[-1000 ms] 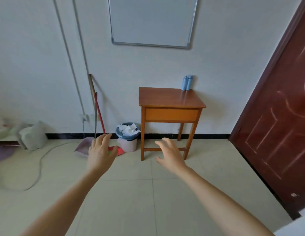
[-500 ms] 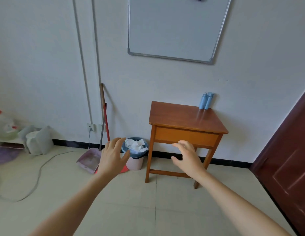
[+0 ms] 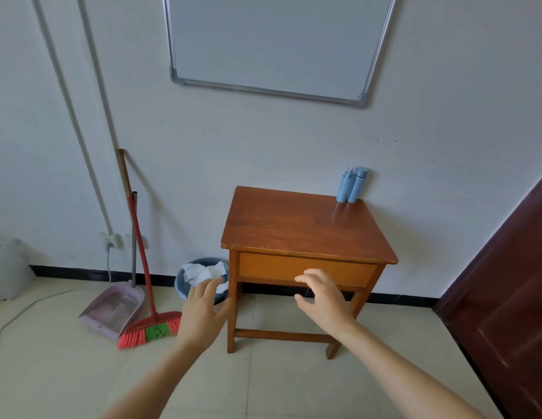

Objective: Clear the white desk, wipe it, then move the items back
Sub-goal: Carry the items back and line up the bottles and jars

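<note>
A small brown wooden table (image 3: pixel 300 228) stands against the white wall, seen in the head view. Two light blue bottles (image 3: pixel 351 185) stand upright at its back right corner; the top holds nothing else. My left hand (image 3: pixel 204 313) is stretched out in front of the table's left front leg, fingers spread, empty. My right hand (image 3: pixel 324 299) hovers before the drawer front, fingers apart, also empty. Neither hand touches the table. No white desk is in sight.
A blue bin (image 3: pixel 200 278) full of white paper sits left of the table. A red broom (image 3: pixel 148 322) and pink dustpan (image 3: pixel 114 309) lean by the wall. A whiteboard (image 3: pixel 272 40) hangs above. A dark red door (image 3: pixel 505 297) stands right. A cable (image 3: pixel 18 313) runs across the tiled floor.
The view has come closer to the wooden table and tilted up. Both hands have stayed open and moved forward toward the table's front.
</note>
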`<state>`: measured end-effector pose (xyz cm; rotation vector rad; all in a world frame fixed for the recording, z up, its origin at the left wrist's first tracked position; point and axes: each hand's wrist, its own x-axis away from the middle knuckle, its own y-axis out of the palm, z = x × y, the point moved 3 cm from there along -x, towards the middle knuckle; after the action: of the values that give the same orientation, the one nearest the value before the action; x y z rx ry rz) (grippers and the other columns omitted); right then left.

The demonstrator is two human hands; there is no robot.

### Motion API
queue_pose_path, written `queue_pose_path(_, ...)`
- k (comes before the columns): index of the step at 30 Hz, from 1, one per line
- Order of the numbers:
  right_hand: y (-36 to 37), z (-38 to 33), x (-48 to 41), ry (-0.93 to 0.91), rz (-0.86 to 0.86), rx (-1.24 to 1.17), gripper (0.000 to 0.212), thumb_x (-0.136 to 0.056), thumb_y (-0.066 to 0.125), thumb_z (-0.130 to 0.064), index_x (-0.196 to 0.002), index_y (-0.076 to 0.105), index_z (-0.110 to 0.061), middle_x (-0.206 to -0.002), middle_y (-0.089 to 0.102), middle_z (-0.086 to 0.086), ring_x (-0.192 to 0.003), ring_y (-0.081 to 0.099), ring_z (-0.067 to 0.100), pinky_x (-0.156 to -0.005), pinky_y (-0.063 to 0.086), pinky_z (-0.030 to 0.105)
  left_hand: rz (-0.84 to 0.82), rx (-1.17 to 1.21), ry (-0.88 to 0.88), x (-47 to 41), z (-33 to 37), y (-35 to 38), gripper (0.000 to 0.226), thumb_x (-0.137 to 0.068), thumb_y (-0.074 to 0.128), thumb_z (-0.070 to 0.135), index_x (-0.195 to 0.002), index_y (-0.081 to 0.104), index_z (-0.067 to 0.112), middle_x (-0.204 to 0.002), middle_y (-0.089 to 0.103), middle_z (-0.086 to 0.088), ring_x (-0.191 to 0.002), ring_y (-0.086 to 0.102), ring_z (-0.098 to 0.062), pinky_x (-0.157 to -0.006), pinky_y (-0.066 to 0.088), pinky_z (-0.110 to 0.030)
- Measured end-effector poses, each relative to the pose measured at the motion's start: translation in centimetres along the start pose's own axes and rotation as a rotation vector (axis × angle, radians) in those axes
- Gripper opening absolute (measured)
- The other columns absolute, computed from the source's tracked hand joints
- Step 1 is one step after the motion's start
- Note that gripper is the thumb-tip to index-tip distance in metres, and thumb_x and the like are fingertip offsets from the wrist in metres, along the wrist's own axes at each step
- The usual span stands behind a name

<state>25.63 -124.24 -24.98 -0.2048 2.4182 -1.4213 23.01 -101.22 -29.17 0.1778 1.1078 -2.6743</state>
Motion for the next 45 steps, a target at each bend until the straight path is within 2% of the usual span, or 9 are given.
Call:
queue_pose_path(6,-0.5,6.4,-8.6,0.075,0.023,0.045,0.031,-0.089,0.056,-0.022,-0.119,0.056,-0.014,-0.126,0.047,-0.001,-0.121,0.039,0.011,-0.093,0.025,0.01,-0.02,0.077,-0.002,-11.0,0.3,5.0,0.042,-0.09,0.053,0.024,-0.13,0.045,0.014,-0.133,0.048,-0.007,-0.123,0.042,-0.023,-0.1,0.036,-0.039)
queue_pose_path(13,-2.3,12.9,-19.7,0.218,0.089,0.04,0.031,-0.088,0.057,-0.025,-0.118,0.056,-0.017,-0.128,0.047,-0.002,-0.123,0.039,0.009,-0.093,0.027,0.01,-0.07,0.126,0.114,-25.3,4.6,10.3,0.047,-0.091,0.05,0.03,-0.136,0.037,0.022,-0.14,0.04,-0.001,-0.128,0.037,-0.017,-0.102,0.034,-0.031)
queue_pose_path(23,-2.0,27.5,-23.9,0.514,0.087,-0.069,0.034,-0.089,0.054,-0.029,-0.123,0.051,-0.024,-0.133,0.04,-0.006,-0.122,0.034,0.005,-0.094,0.028,0.013,-0.334,0.069,0.191,-35.0,10.0,24.4,0.048,-0.092,0.049,0.03,-0.137,0.035,0.02,-0.142,0.038,-0.001,-0.129,0.036,-0.018,-0.106,0.036,-0.033)
queue_pose_path(30,-6.8,39.1,-32.1,0.478,0.162,-0.127,0.044,-0.087,0.057,-0.024,-0.129,0.046,-0.022,-0.128,0.046,-0.005,-0.121,0.038,0.009,-0.096,0.028,0.014,-0.348,0.051,0.185,-43.1,18.2,34.8,0.049,-0.091,0.051,0.025,-0.137,0.037,0.017,-0.14,0.04,-0.001,-0.129,0.036,-0.017,-0.105,0.032,-0.03)
queue_pose_path(35,-9.9,44.6,-38.8,0.387,0.178,-0.193,0.049,-0.086,0.06,-0.022,-0.132,0.042,-0.021,-0.123,0.047,-0.003,-0.118,0.039,0.012,-0.093,0.026,0.015,-0.308,0.114,0.087,-48.5,23.3,39.6,0.051,-0.089,0.053,0.028,-0.136,0.037,0.017,-0.136,0.043,-0.001,-0.124,0.04,-0.018,-0.101,0.034,-0.028)
queue_pose_path(38,-10.6,46.6,-42.5,0.346,0.185,-0.236,0.052,-0.083,0.062,-0.018,-0.131,0.042,-0.018,-0.126,0.047,0.0,-0.118,0.04,0.014,-0.094,0.029,0.016,-0.286,0.118,0.026,-50.9,24.5,41.8,0.053,-0.088,0.054,0.03,-0.136,0.037,0.016,-0.136,0.044,-0.002,-0.125,0.04,-0.017,-0.098,0.032,-0.026)
queue_pose_path(41,-10.1,48.1,-45.7,0.334,0.159,-0.275,0.057,-0.083,0.063,-0.014,-0.134,0.039,-0.017,-0.128,0.043,0.004,-0.117,0.041,0.017,-0.092,0.034,0.019,-0.294,0.101,-0.033,-52.9,25.0,43.5,0.056,-0.086,0.057,0.027,-0.137,0.036,0.017,-0.135,0.044,-0.003,-0.124,0.042,-0.017,-0.101,0.038,-0.032)
queue_pose_path(43,-9.5,48.9,-47.7,0.324,0.14,-0.299,0.058,-0.082,0.064,-0.013,-0.134,0.039,-0.017,-0.124,0.04,0.005,-0.114,0.043,0.018,-0.086,0.035,0.017,-0.304,0.105,-0.079,-54.0,24.9,44.5,0.059,-0.084,0.06,0.026,-0.137,0.035,0.018,-0.134,0.044,-0.002,-0.122,0.043,-0.018,-0.1,0.04,-0.036)
queue_pose_path(45,-8.9,49.4,-49.2,0.317,0.162,-0.33,0.058,-0.079,0.066,-0.013,-0.131,0.041,-0.018,-0.118,0.04,0.004,-0.11,0.047,0.019,-0.082,0.035,0.018,-0.297,0.107,-0.091,-54.7,24.9,45.2,0.06,-0.08,0.063,0.026,-0.134,0.037,0.02,-0.127,0.047,0.001,-0.118,0.045,-0.017,-0.095,0.042,-0.033)
